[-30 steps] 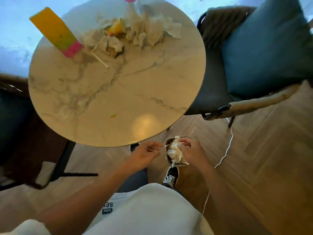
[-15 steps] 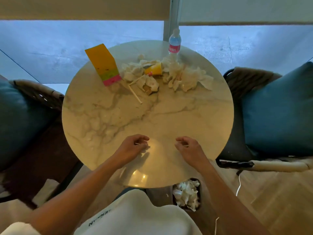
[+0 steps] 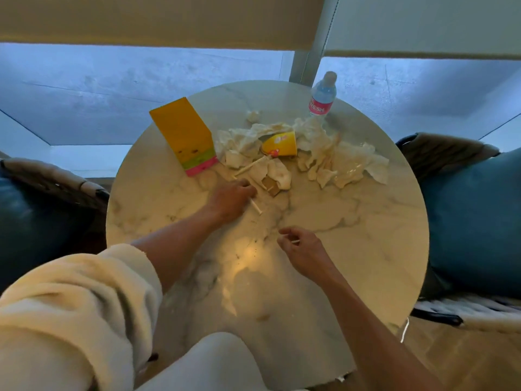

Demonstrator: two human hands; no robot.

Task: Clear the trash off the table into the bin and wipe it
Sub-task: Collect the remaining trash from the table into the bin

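On the round marble table (image 3: 352,249), crumpled napkins (image 3: 335,153) are piled at the far side around a tipped yellow paper cup (image 3: 280,143). A yellow carton (image 3: 184,135) stands to their left, and a small water bottle (image 3: 322,98) stands at the far edge. My left hand (image 3: 232,197) reaches to the near side of the pile, its fingers curled over a white stick (image 3: 257,207) whose end pokes out beside it. My right hand (image 3: 303,249) hovers over the table's middle, pinching a small pale stick piece (image 3: 295,241). The bin is out of view.
Blue-cushioned chairs flank the table, one on the left (image 3: 36,221) and one on the right (image 3: 473,215). A window and its ledge (image 3: 141,86) lie just beyond the table. A white cable (image 3: 404,331) hangs by the near right edge, above wood flooring.
Both hands came up from the bin on the floor to the tabletop. My left hand then reached forward to the stick by the pile, and the view tilted up, losing the bin.
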